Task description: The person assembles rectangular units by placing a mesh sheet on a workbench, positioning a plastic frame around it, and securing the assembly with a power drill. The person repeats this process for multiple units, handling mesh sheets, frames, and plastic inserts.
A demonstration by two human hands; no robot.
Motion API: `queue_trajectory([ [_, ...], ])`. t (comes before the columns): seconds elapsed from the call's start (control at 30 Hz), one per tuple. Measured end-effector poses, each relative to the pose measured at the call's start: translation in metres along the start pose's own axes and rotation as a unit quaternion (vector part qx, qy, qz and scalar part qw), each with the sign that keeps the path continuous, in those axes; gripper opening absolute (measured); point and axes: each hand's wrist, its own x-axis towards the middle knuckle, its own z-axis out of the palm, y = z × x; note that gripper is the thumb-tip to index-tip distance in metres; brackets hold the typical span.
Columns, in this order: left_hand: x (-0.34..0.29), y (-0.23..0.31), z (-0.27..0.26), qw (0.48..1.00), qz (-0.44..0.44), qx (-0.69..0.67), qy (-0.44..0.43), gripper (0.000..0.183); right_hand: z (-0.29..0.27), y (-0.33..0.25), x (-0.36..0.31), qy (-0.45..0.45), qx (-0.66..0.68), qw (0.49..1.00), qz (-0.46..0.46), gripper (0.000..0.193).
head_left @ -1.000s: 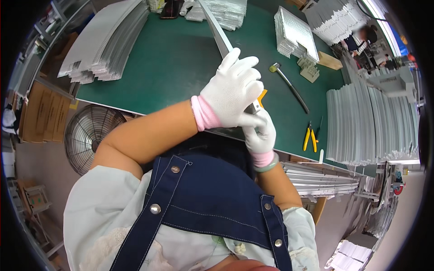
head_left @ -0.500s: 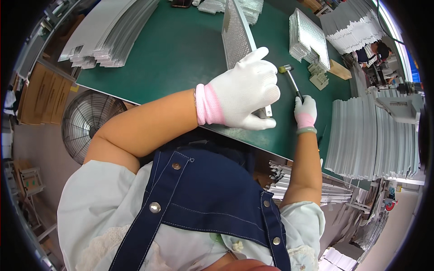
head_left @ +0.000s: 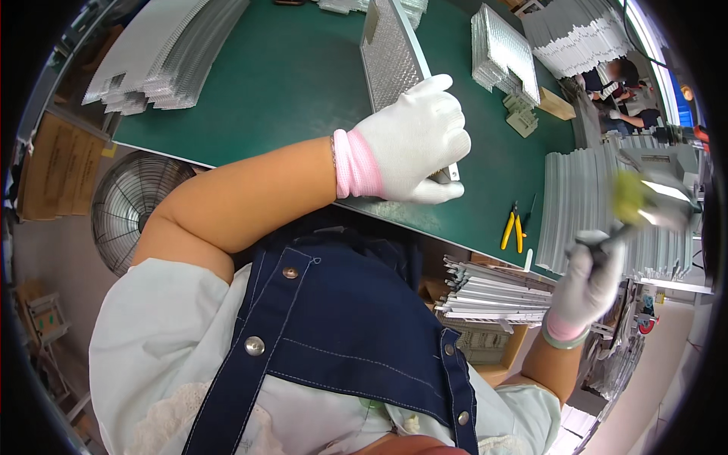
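Observation:
My white-gloved left hand (head_left: 421, 140) is closed around the near end of a flat metal mesh panel with a pale frame (head_left: 396, 70). The panel stands on its edge on the green table. Lifted at the far right, beyond the table edge, my gloved right hand (head_left: 590, 284) grips the dark handle of a mallet (head_left: 631, 199). The mallet head has a yellow-green face and a shiny metal part, blurred by motion. On the table between my hands lie yellow-handled pliers (head_left: 513, 230).
A stack of pale sheets (head_left: 163, 57) lies at the table's far left, a mesh stack (head_left: 504, 53) at the far right. Near that stack sit a beige plastic part (head_left: 521, 116) and a wood block (head_left: 556, 104). Long pale strips (head_left: 576, 201) stand right; a fan (head_left: 140, 208) stands left.
My right hand has lifted the mallet off the table and swung it right, uncovering the pliers. The left hand keeps its hold on the panel. The whole view has shifted slightly.

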Motion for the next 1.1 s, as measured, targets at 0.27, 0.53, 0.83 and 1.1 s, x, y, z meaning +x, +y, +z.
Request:
queue_trajectory([
  [0.27, -0.005, 0.000, -0.001, 1.000, -0.015, -0.023, 0.004, 0.038, -0.006, -0.009, 0.020, -0.147, -0.165, 0.966, -0.137, 0.055],
  [0.53, 0.005, 0.001, 0.005, 1.000, -0.010, -0.002, -0.011, 0.040, 0.097, 0.075, -0.059, -0.092, -0.050, 0.976, 0.192, 0.051],
  [0.83, 0.025, 0.000, 0.010, 0.998, -0.053, -0.008, -0.046, 0.037, 0.021, 0.220, 0.044, 0.291, 0.140, 0.916, 0.240, 0.030],
  [1.1, 0.026, 0.003, 0.017, 0.996, -0.066, -0.002, -0.056, 0.041, -0.109, 0.214, 0.230, 0.204, 0.293, 0.909, 0.214, 0.033],
])
